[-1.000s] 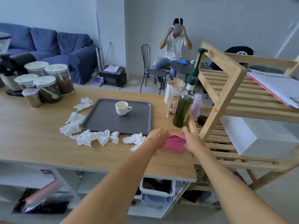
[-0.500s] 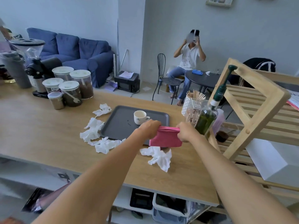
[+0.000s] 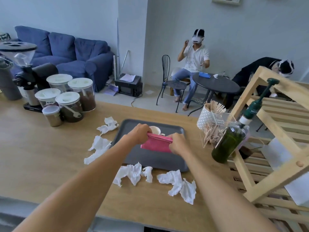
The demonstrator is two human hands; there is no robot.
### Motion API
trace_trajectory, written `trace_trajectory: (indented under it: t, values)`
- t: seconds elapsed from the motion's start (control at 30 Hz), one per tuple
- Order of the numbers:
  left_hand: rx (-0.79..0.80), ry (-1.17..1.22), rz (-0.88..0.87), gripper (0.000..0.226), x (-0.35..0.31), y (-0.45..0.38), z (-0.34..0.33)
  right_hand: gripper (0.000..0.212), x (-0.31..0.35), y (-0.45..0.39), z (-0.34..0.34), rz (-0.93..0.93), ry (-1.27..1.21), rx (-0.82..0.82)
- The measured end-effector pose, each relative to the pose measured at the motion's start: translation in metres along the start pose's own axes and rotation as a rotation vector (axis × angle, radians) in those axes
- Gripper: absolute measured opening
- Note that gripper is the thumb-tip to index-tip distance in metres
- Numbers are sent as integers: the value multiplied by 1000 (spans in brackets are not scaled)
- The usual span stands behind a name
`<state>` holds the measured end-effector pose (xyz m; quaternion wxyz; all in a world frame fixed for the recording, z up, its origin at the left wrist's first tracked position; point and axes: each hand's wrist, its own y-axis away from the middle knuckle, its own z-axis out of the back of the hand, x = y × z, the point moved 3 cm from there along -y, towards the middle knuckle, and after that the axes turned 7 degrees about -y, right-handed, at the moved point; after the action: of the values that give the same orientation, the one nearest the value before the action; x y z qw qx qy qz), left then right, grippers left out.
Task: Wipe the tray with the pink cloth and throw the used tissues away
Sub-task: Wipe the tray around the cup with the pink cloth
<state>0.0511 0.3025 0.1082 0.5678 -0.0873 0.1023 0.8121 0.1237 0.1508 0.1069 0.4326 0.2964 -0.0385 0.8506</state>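
A dark grey tray (image 3: 150, 159) lies on the wooden table (image 3: 41, 148). Above its middle, a folded pink cloth (image 3: 156, 142) is stretched between my left hand (image 3: 139, 133) and my right hand (image 3: 178, 144), each gripping one end. A white cup (image 3: 156, 130) stands on the tray just behind the cloth, partly hidden by my hands. Crumpled white tissues lie around the tray: several to its left (image 3: 98, 148) and several along its near edge (image 3: 177, 183).
Lidded jars (image 3: 70, 101) and a coffee grinder (image 3: 25, 76) stand at the table's left back. A green bottle (image 3: 229, 143) and a holder of wooden sticks (image 3: 212, 118) stand right of the tray, beside a wooden rack (image 3: 274, 131). Two people sit beyond the table.
Both hands have carried the pink cloth from the table's right edge by the rack leftward to above the tray. The view has shifted with them.
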Motion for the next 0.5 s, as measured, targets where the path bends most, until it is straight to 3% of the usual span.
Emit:
trace_trajectory:
  t: [0.17, 0.37, 0.5]
  values:
    - [-118, 66, -28, 32, 13, 20, -42, 63, -20, 7, -40, 29, -58, -96]
    - [64, 56, -34, 47, 28, 54, -112, 64, -47, 30, -90, -68, 9, 89]
    - [81, 37, -74, 52, 30, 53, -118, 72, -39, 25, -98, -64, 144, 101]
